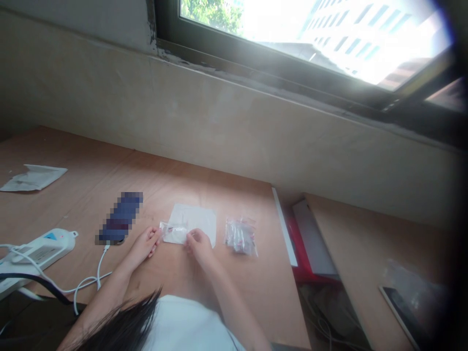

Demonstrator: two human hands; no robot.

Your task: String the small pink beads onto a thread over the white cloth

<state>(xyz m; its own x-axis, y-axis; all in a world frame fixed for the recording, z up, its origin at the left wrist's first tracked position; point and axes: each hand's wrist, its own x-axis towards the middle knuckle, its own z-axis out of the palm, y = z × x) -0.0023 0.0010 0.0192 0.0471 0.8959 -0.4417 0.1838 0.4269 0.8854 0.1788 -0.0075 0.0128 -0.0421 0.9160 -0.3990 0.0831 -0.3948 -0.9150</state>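
Baggie sat lower centre of frame, left hand and right hand pinching opposite ends. Looked light, limp, slippery, probably easily creased; edges seemed the best hold.

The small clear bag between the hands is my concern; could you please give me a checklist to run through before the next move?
1. Left hand on the small clear bag: ok, at its left end.
2. Right hand on it: ok, at its right end.
3. Bag lifted off the white sheet: cannot tell.
4. Pile of bags apart from the right hand: ok.
5. White cable clear of the left arm: cannot tell.
6. Bag sealed: cannot tell.
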